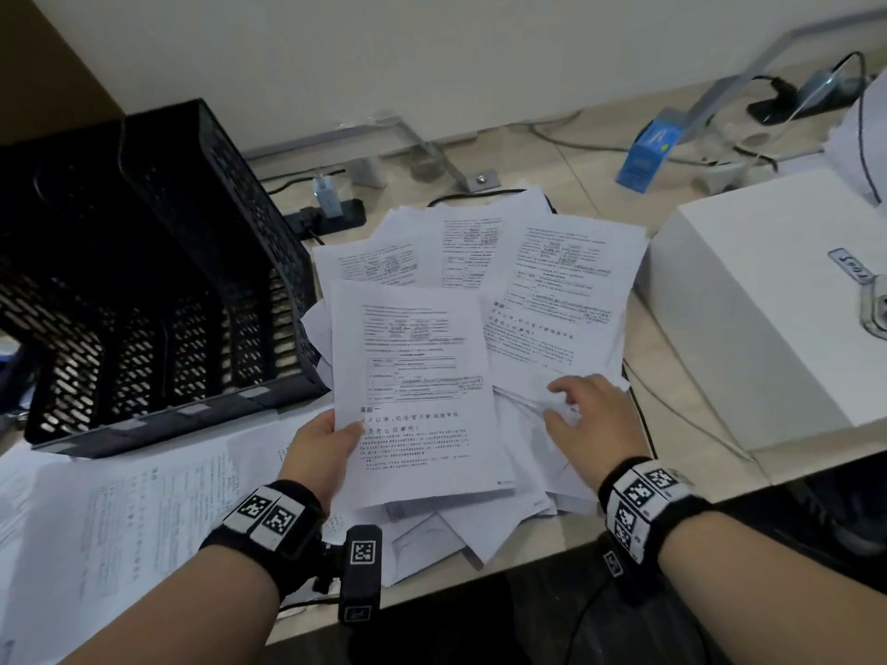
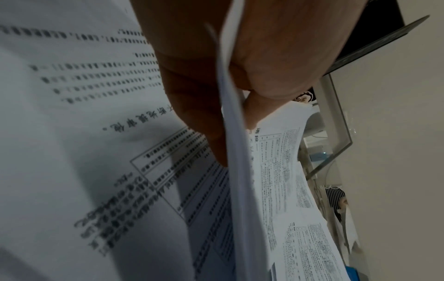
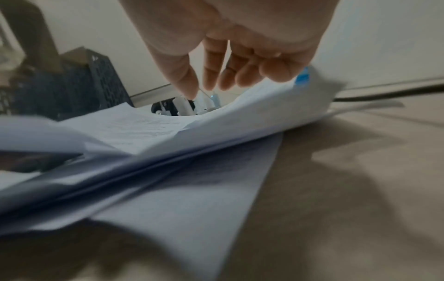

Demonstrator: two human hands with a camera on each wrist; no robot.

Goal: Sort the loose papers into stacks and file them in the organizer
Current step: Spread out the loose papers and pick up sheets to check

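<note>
My left hand (image 1: pixel 343 431) pinches a thin stack of printed sheets (image 1: pixel 417 391) at its lower left edge and holds it above the desk. In the left wrist view the thumb (image 2: pixel 199 121) lies on the printed face, with the other fingers behind the sheets (image 2: pixel 238 190). My right hand (image 1: pixel 559 400) hovers just right of that stack, fingers loosely spread and reaching down onto the loose paper pile (image 1: pixel 552 266). The right wrist view shows its fingers (image 3: pixel 213 76) hanging over the pile (image 3: pixel 240 123), gripping nothing. The black mesh organizer (image 1: pixel 144 280) stands at the left.
More printed sheets (image 1: pixel 120 511) lie on the desk in front of the organizer. A white box (image 1: pixel 768 319) stands at the right, with a black cable (image 1: pixel 641 415) beside the pile. A power strip (image 1: pixel 331 218) and a blue carton (image 1: pixel 648 151) lie on the floor beyond.
</note>
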